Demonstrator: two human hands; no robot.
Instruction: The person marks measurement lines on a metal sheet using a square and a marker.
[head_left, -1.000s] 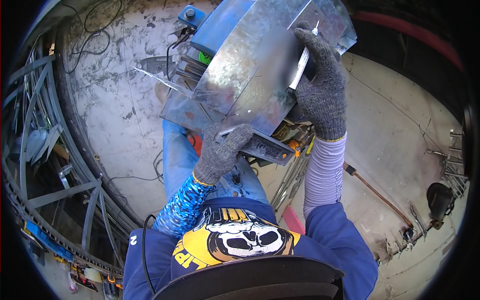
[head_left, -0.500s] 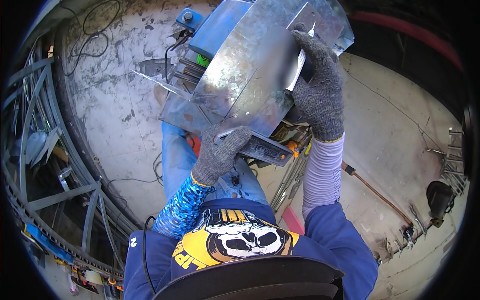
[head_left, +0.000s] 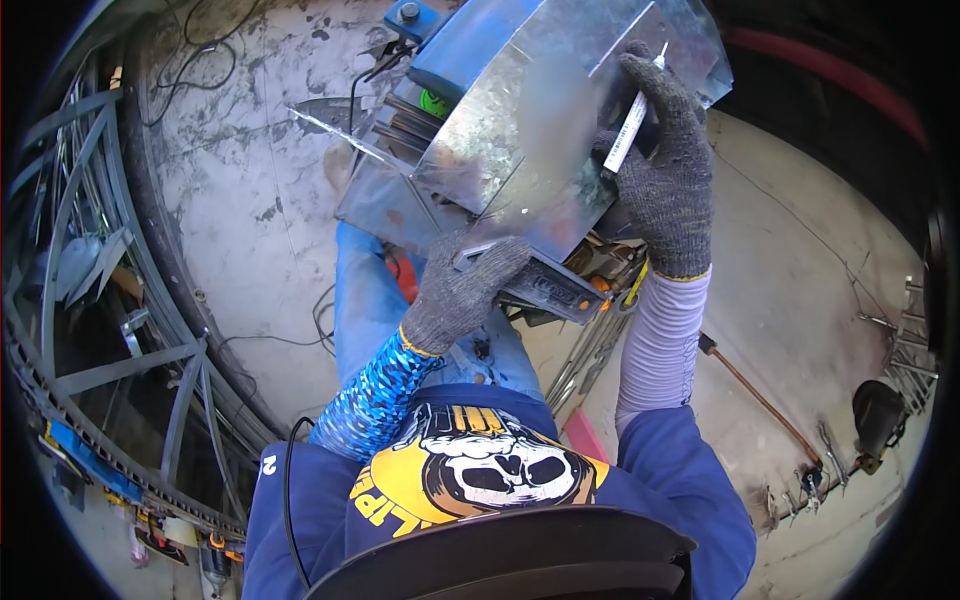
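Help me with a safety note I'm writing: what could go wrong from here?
The metal sheet's edges might snag the knit glove on the right hand. The white pen-like tool could slip from that gloved grip. The black tool might drop if the left hand loosens.

left sleeve (head_left: 265, 510): "2" | shirt print (head_left: 480, 475): "LIP", partial | black tool (head_left: 553, 287): lettering blurred

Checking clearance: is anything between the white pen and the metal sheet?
Nothing visible stands between the white pen in the right hand and the metal sheet, though blur hides part of it. The left hand, on the black tool, is lower in view.
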